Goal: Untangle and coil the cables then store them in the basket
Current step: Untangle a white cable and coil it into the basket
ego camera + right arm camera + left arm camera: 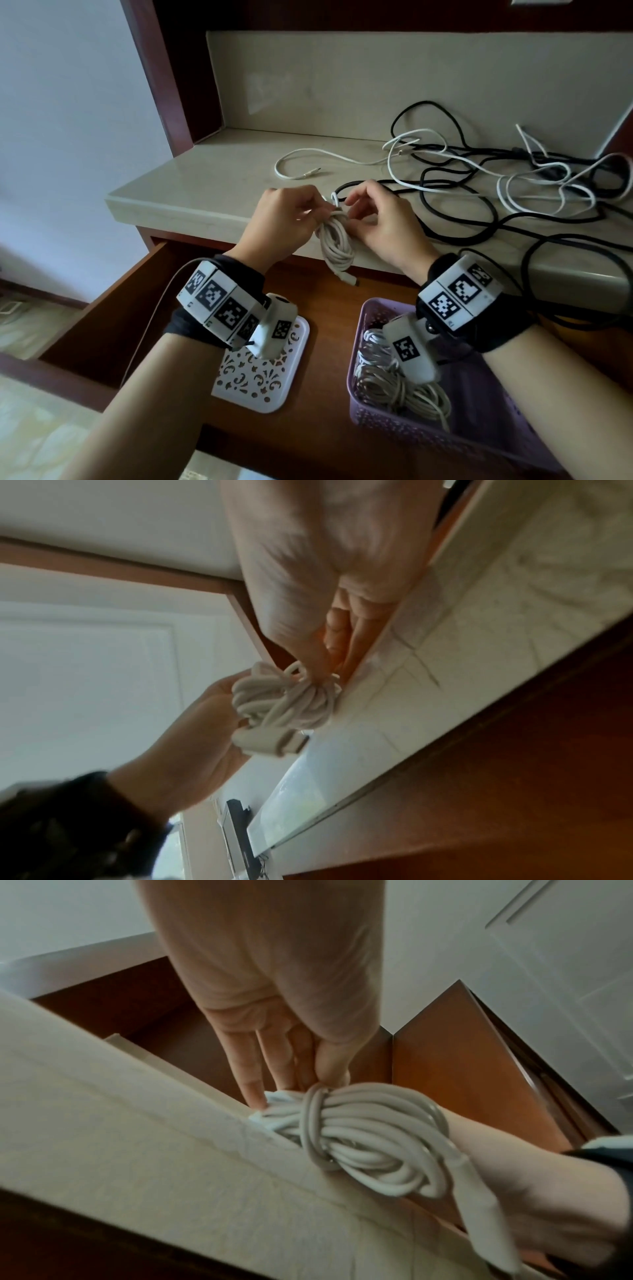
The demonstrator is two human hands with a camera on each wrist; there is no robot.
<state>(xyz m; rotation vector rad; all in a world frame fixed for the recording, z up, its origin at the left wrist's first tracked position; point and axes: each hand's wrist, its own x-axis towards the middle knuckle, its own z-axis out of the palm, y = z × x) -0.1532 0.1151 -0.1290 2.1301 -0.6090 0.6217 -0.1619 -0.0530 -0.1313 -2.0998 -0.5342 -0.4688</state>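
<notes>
A coiled white cable [336, 244] hangs over the counter's front edge, its plug dangling below. My left hand [291, 219] pinches the top of the coil from the left, and my right hand [375, 214] pinches a small loop at its top from the right. In the left wrist view the coiled white cable [373, 1139] shows a wrap around its middle. In the right wrist view the coiled white cable [287, 699] sits bunched under my right fingers. A purple basket [479, 431] in the open drawer holds coiled white cables [394, 383].
A tangle of black and white cables [496, 178] is spread over the beige counter [191, 185] on the right. One loose white cable [294, 168] lies behind my hands. A white perforated lid [263, 373] lies in the open wooden drawer [329, 308], left of the basket.
</notes>
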